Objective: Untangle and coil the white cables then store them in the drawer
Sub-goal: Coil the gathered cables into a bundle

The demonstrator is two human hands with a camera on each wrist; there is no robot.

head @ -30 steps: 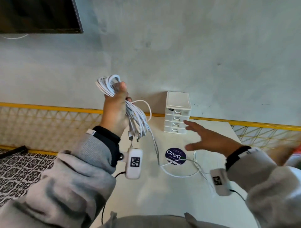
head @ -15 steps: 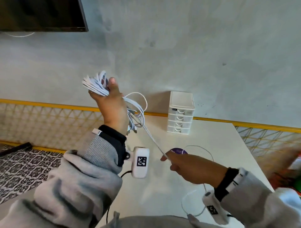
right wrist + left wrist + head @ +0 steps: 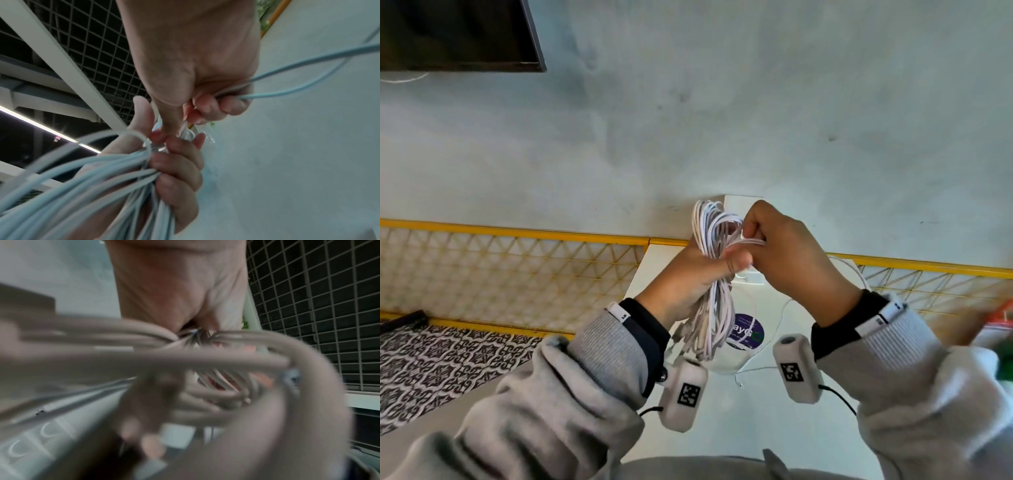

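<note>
A bundle of white cables hangs in loops in front of me, above the white table. My left hand grips the bundle around its middle, thumb across the front. My right hand pinches one strand lying sideways across the upper loops. In the right wrist view that strand runs out of my curled right fingers, and the left fingers wrap the bundle. A loose tail trails to the table. The small white drawer unit stands mostly hidden behind both hands. The left wrist view shows only blurred cables.
The table stands against a grey wall. A round purple sticker is on the table under the bundle. A yellow mesh railing runs left and right of the table. A dark screen hangs top left. Coloured items sit at the right edge.
My left hand came down and to the right with the bundle, now in front of the drawer unit. My right hand rose from the table and carried its strand up onto the bundle.
</note>
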